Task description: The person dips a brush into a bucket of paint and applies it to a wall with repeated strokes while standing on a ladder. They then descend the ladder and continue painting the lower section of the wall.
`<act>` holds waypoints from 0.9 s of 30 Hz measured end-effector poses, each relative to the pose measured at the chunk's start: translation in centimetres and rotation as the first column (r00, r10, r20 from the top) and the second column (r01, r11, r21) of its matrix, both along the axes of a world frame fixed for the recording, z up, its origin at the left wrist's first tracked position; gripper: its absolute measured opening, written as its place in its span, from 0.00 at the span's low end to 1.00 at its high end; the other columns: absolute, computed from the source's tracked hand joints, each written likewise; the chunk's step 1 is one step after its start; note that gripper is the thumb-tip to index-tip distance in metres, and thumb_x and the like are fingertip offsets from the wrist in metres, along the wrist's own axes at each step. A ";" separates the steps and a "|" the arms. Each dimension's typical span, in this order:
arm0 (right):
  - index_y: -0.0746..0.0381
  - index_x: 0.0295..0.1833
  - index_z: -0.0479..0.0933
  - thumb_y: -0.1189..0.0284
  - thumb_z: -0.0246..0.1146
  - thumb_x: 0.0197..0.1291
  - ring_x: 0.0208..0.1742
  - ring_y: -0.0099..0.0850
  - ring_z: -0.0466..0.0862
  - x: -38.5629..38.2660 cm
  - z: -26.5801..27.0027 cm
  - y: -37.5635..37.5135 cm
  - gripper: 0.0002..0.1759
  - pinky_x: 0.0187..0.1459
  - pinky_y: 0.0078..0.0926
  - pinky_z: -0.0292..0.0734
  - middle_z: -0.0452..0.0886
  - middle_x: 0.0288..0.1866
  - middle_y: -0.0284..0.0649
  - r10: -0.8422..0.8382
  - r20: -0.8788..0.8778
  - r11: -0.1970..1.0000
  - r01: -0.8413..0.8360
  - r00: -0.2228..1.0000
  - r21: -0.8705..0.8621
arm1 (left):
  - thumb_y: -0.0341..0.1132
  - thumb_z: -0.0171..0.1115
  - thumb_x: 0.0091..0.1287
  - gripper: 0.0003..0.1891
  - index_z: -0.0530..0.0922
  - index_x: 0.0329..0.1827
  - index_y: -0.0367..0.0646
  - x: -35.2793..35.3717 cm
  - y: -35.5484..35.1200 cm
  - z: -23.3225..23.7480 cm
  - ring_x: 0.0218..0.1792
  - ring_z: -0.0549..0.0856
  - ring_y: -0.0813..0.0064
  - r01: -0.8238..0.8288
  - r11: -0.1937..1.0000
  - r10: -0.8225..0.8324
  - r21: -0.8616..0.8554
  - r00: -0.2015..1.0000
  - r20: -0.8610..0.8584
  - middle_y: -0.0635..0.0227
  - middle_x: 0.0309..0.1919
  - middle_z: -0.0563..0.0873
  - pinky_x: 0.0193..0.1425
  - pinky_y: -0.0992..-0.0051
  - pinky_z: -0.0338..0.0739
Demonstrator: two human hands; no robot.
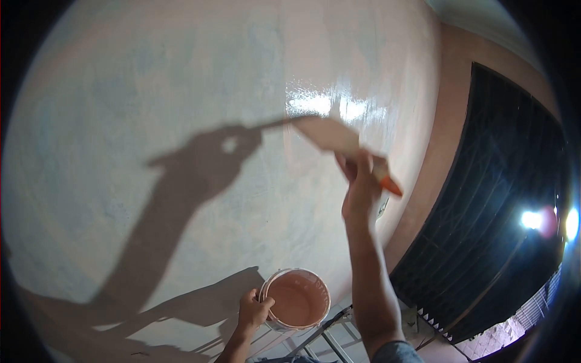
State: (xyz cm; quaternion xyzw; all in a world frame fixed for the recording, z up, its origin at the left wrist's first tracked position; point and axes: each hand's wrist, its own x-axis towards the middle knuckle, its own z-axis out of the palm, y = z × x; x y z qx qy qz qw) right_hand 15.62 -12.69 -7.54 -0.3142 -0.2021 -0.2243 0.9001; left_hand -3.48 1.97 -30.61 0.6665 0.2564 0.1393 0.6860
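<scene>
My right hand [361, 181] is raised and closed around a wide, flat paintbrush [330, 134] with an orange-tipped handle. The brush's pale, broad end is slightly blurred and reaches up and left to the wall [200, 66], by a wet, shiny patch [333, 106]. Low in the view, my left hand [253, 310] grips the left rim of a bucket [328, 297], its thumb over the edge. Pinkish-brown paint [296, 305] lies inside the bucket.
A metal ladder [330, 342] stands below the bucket. To the right are a dark metal folding gate [484, 181] and a bright lamp [532, 219]. A wall socket or switch [382, 207] is partly behind my right forearm. My arm's shadow [187, 181] falls on the wall.
</scene>
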 end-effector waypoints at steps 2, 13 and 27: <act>0.69 0.45 0.66 0.73 0.60 0.63 0.46 0.34 0.82 1.0 6.2 0.6 0.12 0.52 0.35 0.83 0.76 0.45 0.46 0.049 0.130 0.994 -0.061 0.990 0.094 | 0.29 0.62 0.51 0.06 0.74 0.26 0.37 0.2 0.2 -0.1 0.18 0.75 0.81 0.014 0.998 -0.014 0.069 1.000 0.006 0.71 0.19 0.75 0.20 0.76 0.72; 0.71 0.46 0.69 0.74 0.62 0.60 0.45 0.32 0.82 6.5 18.8 4.3 0.14 0.52 0.29 0.84 0.77 0.43 0.46 -0.029 0.377 0.988 -0.032 0.926 0.153 | 0.29 0.62 0.51 0.05 0.74 0.27 0.38 0.5 0.6 -1.1 0.22 0.73 0.83 0.033 0.999 -0.033 -0.005 0.999 -0.018 0.73 0.21 0.76 0.25 0.78 0.70; 0.70 0.46 0.64 0.74 0.63 0.61 0.52 0.35 0.79 3.4 12.4 0.7 0.16 0.61 0.37 0.78 0.73 0.49 0.47 0.089 0.374 0.970 -0.166 0.923 0.180 | 0.28 0.62 0.52 0.07 0.76 0.32 0.35 0.2 0.6 -1.2 0.19 0.77 0.80 0.005 0.990 -0.006 0.144 1.000 0.009 0.70 0.21 0.78 0.21 0.75 0.74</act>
